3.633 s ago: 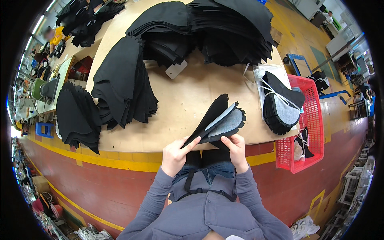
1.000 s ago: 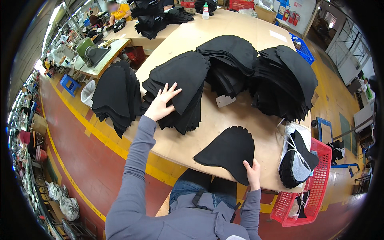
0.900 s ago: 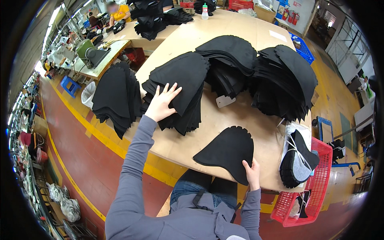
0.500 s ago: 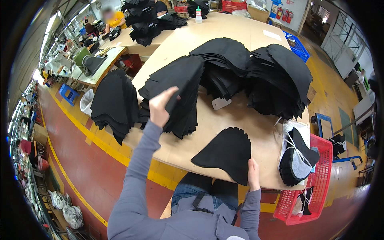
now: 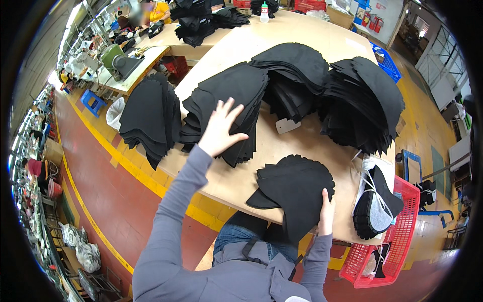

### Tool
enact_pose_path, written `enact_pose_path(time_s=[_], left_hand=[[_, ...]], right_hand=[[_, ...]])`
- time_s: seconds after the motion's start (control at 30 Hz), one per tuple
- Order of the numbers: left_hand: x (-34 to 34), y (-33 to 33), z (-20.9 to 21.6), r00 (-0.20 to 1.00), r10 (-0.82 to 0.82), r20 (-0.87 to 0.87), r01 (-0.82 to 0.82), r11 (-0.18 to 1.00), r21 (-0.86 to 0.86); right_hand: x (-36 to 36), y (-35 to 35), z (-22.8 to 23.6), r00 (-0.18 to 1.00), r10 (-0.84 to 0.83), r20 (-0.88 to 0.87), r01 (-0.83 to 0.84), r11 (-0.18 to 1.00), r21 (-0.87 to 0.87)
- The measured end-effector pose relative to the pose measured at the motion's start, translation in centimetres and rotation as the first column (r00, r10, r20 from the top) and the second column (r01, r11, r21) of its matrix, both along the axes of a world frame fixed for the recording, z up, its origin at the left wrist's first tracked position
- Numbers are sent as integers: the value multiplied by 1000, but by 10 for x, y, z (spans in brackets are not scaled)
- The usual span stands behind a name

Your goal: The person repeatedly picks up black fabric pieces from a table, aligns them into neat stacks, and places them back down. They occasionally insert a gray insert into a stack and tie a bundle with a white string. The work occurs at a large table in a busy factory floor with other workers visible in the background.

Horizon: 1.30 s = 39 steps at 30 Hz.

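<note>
My left hand [image 5: 222, 130] is open, its fingers spread, at the near side of a fanned stack of black cut pieces [image 5: 229, 85]. Nothing is in its grasp. At the table's near edge my right hand [image 5: 327, 214] grips the right edge of a smaller bundle of black cut pieces [image 5: 299, 186]. These are flat and bell-shaped with a notched, rounded edge, and several overlap in a loose fan. The right thumb shows on top; the other fingers are mostly hidden beneath.
More black stacks stand left [image 5: 148, 113], centre back [image 5: 292, 63] and right [image 5: 365, 95] on the pale table [image 5: 226, 186]. A white tag [image 5: 288, 126] lies among them. A tied black-and-grey bundle [image 5: 373, 209] sits at the right edge above a red basket [image 5: 410, 221].
My left hand has gone from a bent grasp at the stack's edge to spread fingers, slightly lower. Several fanned pieces now show near my right hand, where one showed before. The view has shifted.
</note>
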State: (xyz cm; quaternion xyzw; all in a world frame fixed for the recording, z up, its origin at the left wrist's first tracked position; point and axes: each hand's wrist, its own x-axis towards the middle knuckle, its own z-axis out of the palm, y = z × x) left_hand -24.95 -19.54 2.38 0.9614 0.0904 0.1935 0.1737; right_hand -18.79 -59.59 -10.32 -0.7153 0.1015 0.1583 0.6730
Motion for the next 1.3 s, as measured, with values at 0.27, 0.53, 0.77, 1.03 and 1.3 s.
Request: enact_pose_path(time_s=[0.27,0.53,0.77,1.03,1.3], left_hand=[[24,40,-6,981,-62,-182,123,931,342],[29,12,-19,995,92,46,-101,779,619],[-2,-4,36,992,-126,3,110,880,461],[-114,-187,-16,850,-527,14,296,455,-840],[-178,-185,-134,781,-381,-495,-560,-78,-825]], right_hand=[[4,24,-9,931,19,364,66,973,-220],[-7,18,-6,927,44,373,76,950,-302],[-36,17,28,778,17,627,145,968,-205],[-22,40,57,987,105,-119,-46,906,421],[-34,25,61,986,167,-11,-137,839,526]])
